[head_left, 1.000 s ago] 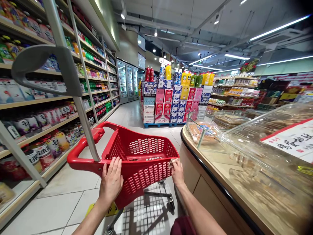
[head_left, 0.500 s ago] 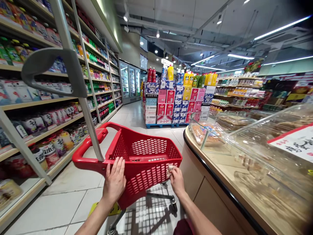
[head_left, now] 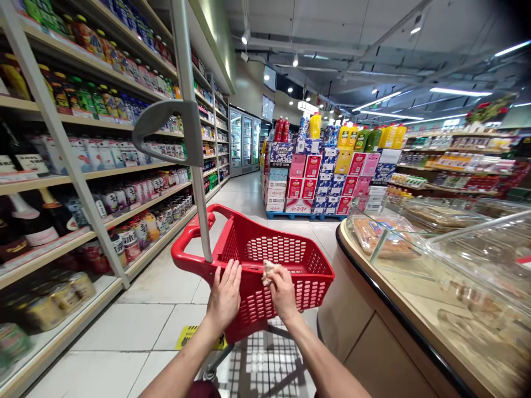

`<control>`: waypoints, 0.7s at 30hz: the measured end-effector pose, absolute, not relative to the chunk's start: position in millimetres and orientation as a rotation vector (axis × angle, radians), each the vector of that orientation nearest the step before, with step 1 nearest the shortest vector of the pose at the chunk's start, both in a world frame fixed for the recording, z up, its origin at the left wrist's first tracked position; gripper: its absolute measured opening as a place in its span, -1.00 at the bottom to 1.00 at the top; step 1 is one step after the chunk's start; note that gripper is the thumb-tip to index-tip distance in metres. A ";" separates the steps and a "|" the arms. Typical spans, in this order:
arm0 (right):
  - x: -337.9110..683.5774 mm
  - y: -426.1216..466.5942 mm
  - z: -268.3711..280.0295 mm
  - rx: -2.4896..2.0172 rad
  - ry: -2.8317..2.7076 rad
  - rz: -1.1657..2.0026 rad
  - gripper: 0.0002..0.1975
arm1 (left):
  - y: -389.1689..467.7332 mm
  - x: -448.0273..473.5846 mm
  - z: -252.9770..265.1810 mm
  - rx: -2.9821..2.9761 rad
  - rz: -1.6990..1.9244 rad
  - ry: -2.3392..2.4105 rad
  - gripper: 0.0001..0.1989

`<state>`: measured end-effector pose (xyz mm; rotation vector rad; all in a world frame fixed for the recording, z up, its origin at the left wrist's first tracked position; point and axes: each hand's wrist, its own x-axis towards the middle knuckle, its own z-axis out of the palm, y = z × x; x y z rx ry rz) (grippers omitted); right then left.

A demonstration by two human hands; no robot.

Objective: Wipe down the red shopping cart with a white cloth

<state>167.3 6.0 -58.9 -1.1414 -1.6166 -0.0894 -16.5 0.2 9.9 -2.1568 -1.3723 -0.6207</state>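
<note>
Drink shelving (head_left: pixel 64 145) runs down the left side, bottles and cans in rows. Stacked cartons (head_left: pixel 327 177) further ahead, bottles on top. Curved bench (head_left: pixel 352 326) on the right with glass panels and packaged food; the cart's far end comes near it, contact not clear.

Red shopping cart (head_left: pixel 251 282) sits straight in front of the person, between shelving and bench. Long axis goes roughly left to right across the body, push-handle end left, other end right; near rim runs the same way, so it lies crosswise in front of both hands. Grey metal pole (head_left: pixel 202 215) rises at the handle end, with a dark grey loop handle (head_left: pixel 191 132) partway up. Yellow sign (head_left: pixel 188 336) low down at left, looks to be on the floor, partly hidden.

Left hand (head_left: pixel 226 293): laid flat, fingers straight and together, nothing in it; rests on the near side with fingertips up at the rim. It's the hand nearer the pole and push handle.

Right hand (head_left: pixel 283 290): fingers curled in, pinching a crumpled whitish cloth (head_left: pixel 269 271), maybe tissue. It's nearer the far end. Cloth sticks out up and left of its fingertips, at the near rim around mid-length, apart from the left hand; exact contact with the rim is hard to tell.
</note>
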 end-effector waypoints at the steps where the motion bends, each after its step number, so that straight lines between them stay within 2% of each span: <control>1: 163.5 3.4 -61.3 -1.147 -1.665 -0.070 -0.78 | -0.6 -17.1 9.6 -2.159 -0.617 -1.363 -0.43; 5: 142.2 -7.9 -60.8 -1.122 -1.749 0.001 -0.76 | -3.7 -22.9 10.1 -2.197 -0.651 -1.296 -0.44; 8: 118.0 -4.6 -27.3 -1.036 -1.642 -0.025 -0.78 | -6.6 -38.2 15.7 -2.214 -0.768 -1.196 -0.49; 12: 84.8 1.5 -2.2 -0.969 -1.714 -0.026 -0.81 | -7.9 -66.2 28.6 -1.888 -0.991 -1.424 -0.45; 16: 64.5 -3.4 -13.5 -0.976 -1.840 -0.003 -0.80 | -5.6 -81.1 35.5 -1.923 -0.872 -1.503 -0.46; 21: 55.1 6.7 9.6 -0.940 -1.712 -0.070 -0.83 | -1.5 -83.2 36.9 -1.939 -0.821 -1.521 -0.49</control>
